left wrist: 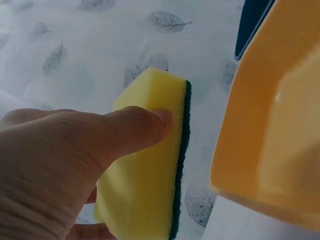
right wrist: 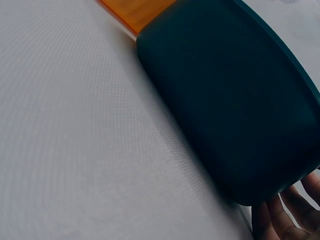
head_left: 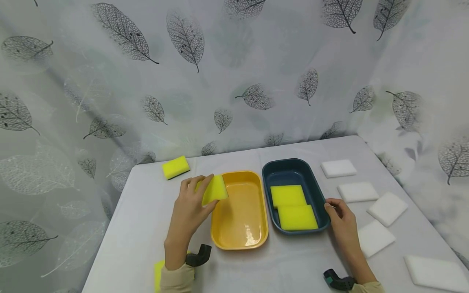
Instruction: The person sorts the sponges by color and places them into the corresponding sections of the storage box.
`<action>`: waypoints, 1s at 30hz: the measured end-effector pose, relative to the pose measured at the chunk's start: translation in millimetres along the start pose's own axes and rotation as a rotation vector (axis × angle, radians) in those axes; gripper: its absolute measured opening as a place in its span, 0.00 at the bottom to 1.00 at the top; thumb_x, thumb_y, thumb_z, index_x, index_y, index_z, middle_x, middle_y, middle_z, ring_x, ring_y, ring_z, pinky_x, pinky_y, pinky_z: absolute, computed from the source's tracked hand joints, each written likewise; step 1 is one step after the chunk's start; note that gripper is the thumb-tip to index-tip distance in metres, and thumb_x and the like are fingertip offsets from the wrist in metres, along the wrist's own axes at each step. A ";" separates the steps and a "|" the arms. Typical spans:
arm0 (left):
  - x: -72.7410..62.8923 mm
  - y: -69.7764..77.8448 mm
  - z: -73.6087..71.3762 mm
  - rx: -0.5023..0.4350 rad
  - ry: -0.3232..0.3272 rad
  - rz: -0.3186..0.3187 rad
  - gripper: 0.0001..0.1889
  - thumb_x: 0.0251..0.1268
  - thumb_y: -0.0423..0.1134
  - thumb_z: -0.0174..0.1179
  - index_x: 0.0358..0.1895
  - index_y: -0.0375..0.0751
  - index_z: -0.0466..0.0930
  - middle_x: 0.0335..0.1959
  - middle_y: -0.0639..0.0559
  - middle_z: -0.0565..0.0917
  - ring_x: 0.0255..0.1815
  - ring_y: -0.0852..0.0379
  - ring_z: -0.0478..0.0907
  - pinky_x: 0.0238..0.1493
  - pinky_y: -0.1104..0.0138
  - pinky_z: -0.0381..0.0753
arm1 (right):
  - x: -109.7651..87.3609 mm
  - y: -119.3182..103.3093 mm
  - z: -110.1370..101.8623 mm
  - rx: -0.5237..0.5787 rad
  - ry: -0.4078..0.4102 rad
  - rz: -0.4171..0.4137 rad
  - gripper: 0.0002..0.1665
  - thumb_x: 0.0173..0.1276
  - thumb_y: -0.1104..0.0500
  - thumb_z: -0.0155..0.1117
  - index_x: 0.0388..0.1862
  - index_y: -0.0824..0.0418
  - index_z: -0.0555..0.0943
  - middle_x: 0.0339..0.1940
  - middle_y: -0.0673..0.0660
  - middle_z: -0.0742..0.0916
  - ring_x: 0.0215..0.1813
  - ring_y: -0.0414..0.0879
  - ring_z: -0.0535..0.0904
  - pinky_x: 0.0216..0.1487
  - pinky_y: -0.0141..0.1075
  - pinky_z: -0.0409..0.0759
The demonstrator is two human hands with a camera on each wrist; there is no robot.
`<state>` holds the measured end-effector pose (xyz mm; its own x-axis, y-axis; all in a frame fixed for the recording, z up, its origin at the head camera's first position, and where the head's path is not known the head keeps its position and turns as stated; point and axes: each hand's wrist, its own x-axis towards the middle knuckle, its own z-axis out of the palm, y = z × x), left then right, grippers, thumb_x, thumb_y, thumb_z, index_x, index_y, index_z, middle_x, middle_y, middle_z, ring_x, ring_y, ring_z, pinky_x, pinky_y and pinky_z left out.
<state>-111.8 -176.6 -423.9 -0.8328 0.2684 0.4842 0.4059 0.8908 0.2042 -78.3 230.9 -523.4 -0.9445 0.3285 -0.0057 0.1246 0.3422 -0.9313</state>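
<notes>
My left hand [head_left: 190, 207] pinches a yellow sponge [head_left: 216, 190] between thumb and fingers, over the left edge of the yellow tray [head_left: 244, 211]. In the left wrist view the sponge [left wrist: 145, 185] shows a dark green scouring layer, and the thumb presses on its yellow foam. Beside the yellow tray stands a dark blue tray [head_left: 286, 173] holding two yellow sponges [head_left: 297, 217], one partly overlapping the other. My right hand [head_left: 342, 224] grips that tray at its near right corner. From the right wrist, fingers [right wrist: 300, 207] show against the tray's outer wall [right wrist: 220, 100].
A yellow sponge [head_left: 176, 167] lies at the table's far left edge. Another yellow sponge [head_left: 158, 272] is partly hidden by the left forearm. Several white sponge blocks [head_left: 387, 208] lie along the right side. A leaf-printed curtain [head_left: 256, 73] hangs behind the table.
</notes>
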 end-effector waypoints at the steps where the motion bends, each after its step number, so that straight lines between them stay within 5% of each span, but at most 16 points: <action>1: 1.7 2.1 0.9 -0.007 -0.005 -0.002 0.40 0.54 0.43 0.81 0.73 0.51 0.74 0.62 0.45 0.80 0.63 0.41 0.73 0.40 0.54 0.90 | 0.0 0.0 0.2 -0.001 0.000 0.000 0.23 0.83 0.49 0.53 0.64 0.64 0.78 0.52 0.40 0.81 0.48 0.25 0.75 0.46 0.14 0.73; 14: 20.8 28.7 22.0 -0.064 -0.040 0.012 0.37 0.58 0.38 0.74 0.74 0.51 0.74 0.66 0.44 0.78 0.66 0.38 0.70 0.58 0.48 0.85 | 0.9 2.0 1.1 -0.016 -0.007 0.016 0.23 0.84 0.49 0.52 0.65 0.63 0.78 0.56 0.47 0.81 0.47 0.28 0.75 0.45 0.16 0.74; 24: 33.6 49.3 35.2 -0.102 -0.068 -0.001 0.37 0.55 0.32 0.68 0.72 0.52 0.75 0.69 0.44 0.77 0.68 0.37 0.68 0.58 0.43 0.81 | 0.6 1.9 0.2 -0.028 -0.011 0.008 0.23 0.84 0.49 0.52 0.66 0.63 0.77 0.58 0.52 0.82 0.47 0.27 0.74 0.44 0.16 0.74; 30: 41.6 62.4 45.1 -0.102 -0.080 0.003 0.37 0.55 0.32 0.68 0.73 0.54 0.75 0.70 0.45 0.76 0.69 0.39 0.67 0.61 0.45 0.79 | 1.2 2.8 0.0 -0.024 -0.008 0.003 0.23 0.84 0.50 0.53 0.66 0.63 0.77 0.54 0.43 0.81 0.47 0.25 0.75 0.45 0.15 0.74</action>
<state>-138.2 -93.3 -429.4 -0.8572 0.3031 0.4164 0.4413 0.8490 0.2906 -79.1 232.2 -526.1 -0.9467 0.3220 -0.0114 0.1343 0.3621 -0.9224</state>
